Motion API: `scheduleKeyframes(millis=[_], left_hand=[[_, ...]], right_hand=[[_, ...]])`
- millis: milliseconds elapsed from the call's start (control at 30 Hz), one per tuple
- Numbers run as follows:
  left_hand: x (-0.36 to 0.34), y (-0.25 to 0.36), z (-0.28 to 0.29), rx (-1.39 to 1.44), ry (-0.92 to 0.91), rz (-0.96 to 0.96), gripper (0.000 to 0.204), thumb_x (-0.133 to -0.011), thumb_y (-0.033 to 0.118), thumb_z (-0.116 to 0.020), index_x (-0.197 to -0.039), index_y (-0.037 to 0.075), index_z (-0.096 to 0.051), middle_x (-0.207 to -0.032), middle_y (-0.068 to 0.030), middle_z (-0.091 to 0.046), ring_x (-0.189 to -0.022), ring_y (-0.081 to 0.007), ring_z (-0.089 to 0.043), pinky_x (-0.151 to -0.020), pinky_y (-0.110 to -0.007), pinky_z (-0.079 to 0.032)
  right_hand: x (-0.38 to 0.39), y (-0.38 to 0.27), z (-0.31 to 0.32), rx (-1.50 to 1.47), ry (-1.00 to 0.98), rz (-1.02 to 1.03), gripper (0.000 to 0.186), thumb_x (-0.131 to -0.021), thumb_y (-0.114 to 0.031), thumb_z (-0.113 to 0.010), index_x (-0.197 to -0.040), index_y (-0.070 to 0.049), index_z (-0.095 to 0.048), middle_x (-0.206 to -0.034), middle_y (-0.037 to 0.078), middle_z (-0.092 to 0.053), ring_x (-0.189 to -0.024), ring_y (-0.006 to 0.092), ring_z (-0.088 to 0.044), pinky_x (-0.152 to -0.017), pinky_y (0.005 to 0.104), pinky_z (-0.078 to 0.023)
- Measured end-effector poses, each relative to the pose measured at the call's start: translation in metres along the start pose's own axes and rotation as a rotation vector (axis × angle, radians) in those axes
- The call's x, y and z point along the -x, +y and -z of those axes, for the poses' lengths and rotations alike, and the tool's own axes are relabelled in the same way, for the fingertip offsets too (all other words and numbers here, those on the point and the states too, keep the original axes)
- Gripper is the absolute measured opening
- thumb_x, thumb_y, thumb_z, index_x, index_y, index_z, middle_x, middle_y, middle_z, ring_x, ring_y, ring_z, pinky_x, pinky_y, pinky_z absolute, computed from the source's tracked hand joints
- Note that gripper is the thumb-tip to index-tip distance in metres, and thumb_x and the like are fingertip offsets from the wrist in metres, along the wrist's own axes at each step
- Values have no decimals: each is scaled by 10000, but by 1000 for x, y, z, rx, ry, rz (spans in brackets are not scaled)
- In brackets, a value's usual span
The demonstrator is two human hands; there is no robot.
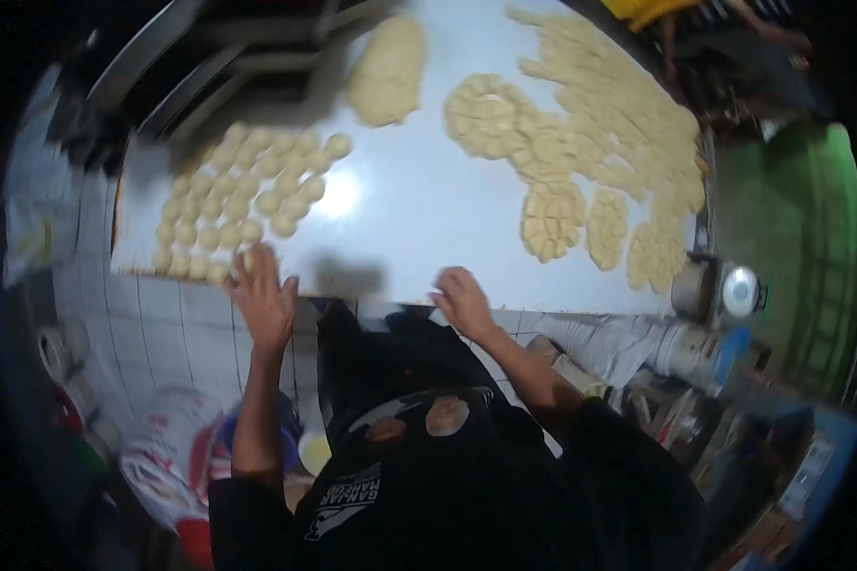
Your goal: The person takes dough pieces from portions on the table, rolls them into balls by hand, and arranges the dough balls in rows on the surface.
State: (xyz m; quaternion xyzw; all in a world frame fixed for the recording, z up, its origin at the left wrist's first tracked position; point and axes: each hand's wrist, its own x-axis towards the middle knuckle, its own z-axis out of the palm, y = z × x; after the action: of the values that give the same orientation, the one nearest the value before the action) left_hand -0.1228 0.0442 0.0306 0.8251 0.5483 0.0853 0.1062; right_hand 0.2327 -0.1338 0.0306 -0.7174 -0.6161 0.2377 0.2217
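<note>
Left hand [265, 297] splayed at front of dough balls [239, 206]; right hand [463, 303] half-curled by near edge of table [400, 228], I cannot tell whether holding anything.

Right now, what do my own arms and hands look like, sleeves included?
You wear a black short-sleeved fabric shirt with pale printed markings on the front. Its left sleeve and right sleeve are plain black and leave both forearms bare. No glove shows on your left hand or right hand, and no wristband is visible.
</note>
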Motion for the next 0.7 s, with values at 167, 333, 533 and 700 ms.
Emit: scheduleKeyframes(millis=[167,333,533,700], left_hand=[[-37,121,2,338,121,-168,583,-1027,181,-645,-1571,32,-494,-1620,-201,-482,-1495,-428,-433,-1216,-546,-353],[5,302,-48,1000,-388,-45,411,-1105,160,-578,-1482,-5,-567,-1255,-154,-720,-1095,-246,-710,-954,-380,-583],[70,405,-57,1479,-969,740,498,-1141,327,-539,-1547,41,-499,-1273,-136,-679,-1071,-199,-697,-847,-348,-601],[126,323,-47,1344,-1063,756,334,-1096,323,-622,-1292,58,-679,-1045,-49,-715,-888,-142,-683,-819,-284,-578]], right_hand=[[74,98,119,86,370,-280,294,-956,-148,-750,-1197,-17,-645,-1272,195,-688,-1056,414,-704,-887,461,-594],[64,151,139,259,389,-204,286,-955,-151,-735,-1194,-19,-651,-1255,193,-706,-1012,384,-733,-796,451,-627],[114,141,85,-405,17,-149,322,-948,-306,-747,-1119,-38,-689,-1119,213,-723,-1003,392,-718,-850,474,-569],[144,82,152,-679,22,-187,161,-941,-172,-798,-994,-44,-717,-977,153,-699,-907,354,-698,-839,421,-547]])
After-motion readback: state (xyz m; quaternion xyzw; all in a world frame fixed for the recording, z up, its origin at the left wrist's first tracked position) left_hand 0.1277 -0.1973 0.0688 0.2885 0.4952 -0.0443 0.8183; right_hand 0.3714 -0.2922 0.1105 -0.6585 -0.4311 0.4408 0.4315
